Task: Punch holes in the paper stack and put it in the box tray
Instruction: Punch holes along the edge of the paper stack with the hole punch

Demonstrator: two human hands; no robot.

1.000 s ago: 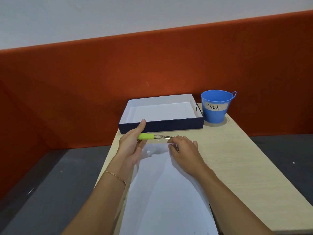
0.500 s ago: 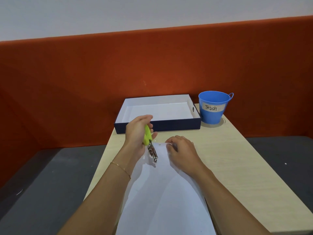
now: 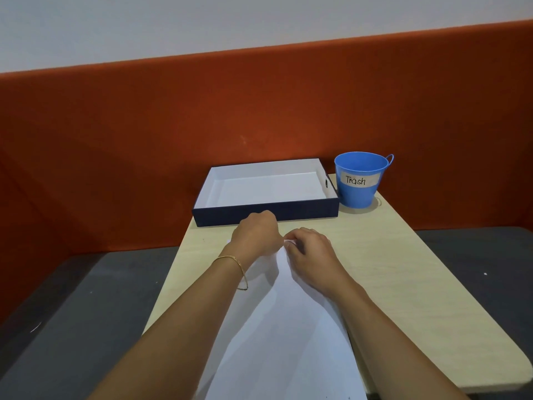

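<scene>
A white paper stack (image 3: 288,342) lies lengthwise on the light wooden table (image 3: 403,284), reaching from the near edge toward the tray. My left hand (image 3: 256,236) is closed in a fist over the paper's far edge, knuckles up; the green hole punch it held a moment ago is hidden inside it. Just to its right, my right hand (image 3: 311,252) pinches the far edge of the paper, lifting a small part of it. The dark blue box tray (image 3: 265,212) with a white inside stands behind both hands, and nothing lies in it.
A blue bucket labelled "Trash" (image 3: 359,194) stands right of the tray at the table's far right corner. An orange partition wall runs behind the table. Dark grey floor lies on both sides.
My left hand turned the green punch from lying sideways to pointing down, then rolled knuckles-up over the paper's far edge, hiding the punch. My right hand stayed on the paper edge.
</scene>
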